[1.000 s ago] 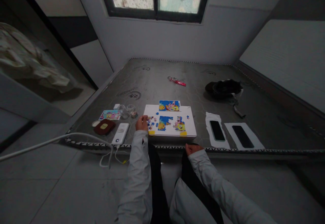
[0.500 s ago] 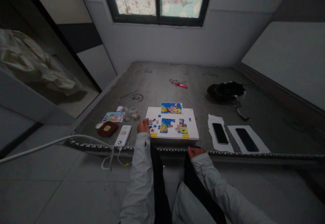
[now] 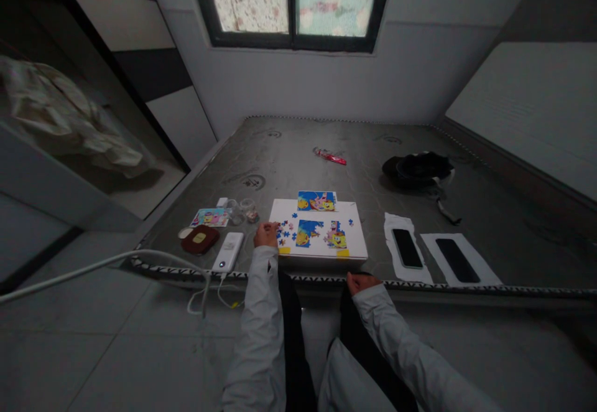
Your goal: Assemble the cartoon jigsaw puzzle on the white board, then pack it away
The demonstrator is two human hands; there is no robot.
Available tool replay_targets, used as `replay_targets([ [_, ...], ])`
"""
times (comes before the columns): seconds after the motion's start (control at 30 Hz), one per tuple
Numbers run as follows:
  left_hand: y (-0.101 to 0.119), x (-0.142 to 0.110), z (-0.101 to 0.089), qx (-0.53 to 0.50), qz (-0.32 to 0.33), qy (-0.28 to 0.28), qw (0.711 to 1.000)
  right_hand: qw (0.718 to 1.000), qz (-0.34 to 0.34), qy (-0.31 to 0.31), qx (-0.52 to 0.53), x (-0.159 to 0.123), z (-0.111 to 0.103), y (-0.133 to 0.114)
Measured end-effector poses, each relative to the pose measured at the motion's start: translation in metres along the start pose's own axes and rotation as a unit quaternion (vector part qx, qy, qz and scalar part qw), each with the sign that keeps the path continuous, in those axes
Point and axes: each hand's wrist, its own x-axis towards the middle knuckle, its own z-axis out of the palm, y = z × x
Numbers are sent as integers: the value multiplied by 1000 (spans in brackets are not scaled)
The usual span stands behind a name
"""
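Note:
A white board lies on the grey mattress near its front edge. On it sit a partly built cartoon jigsaw and several loose blue pieces. A printed reference picture lies at the board's far edge. My left hand rests at the board's left edge among the loose pieces, fingers curled together. My right hand is off the board, below the mattress edge near my knee, fingers curled.
Left of the board lie a white power bank with a cable, a brown case, a picture card and small clear cups. Two phones on white paper lie to the right. Further back lie a black bundle and a red wrapper.
My view has tilted and shifted slightly. My left hand has crept a little right along the board's left edge among the loose pieces. The right hand has stayed in place.

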Motion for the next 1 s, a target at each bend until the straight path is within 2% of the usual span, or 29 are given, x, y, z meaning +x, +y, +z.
replay_targets([
  [0.2, 5, -3, -5, 13, -1, -12, 1000, 1000, -2, -9, 9, 1, 3, 3],
  [0.33, 13, -6, -15, 77, 25, -31, 996, 1000, -4, -9, 0, 3, 7, 5],
  [0.57, 26, -11, -28, 207, 68, -140, 966, 1000, -14, -2, -9, 4, 9, 6],
  [0.83, 25, -10, -29, 240, 68, -206, 946, 1000, -1, 3, -5, 1, 4, 1],
  [1.0, 24, -9, -30, 236, 55, -217, 946, 1000, 1, 5, -8, 1, 4, 0],
])
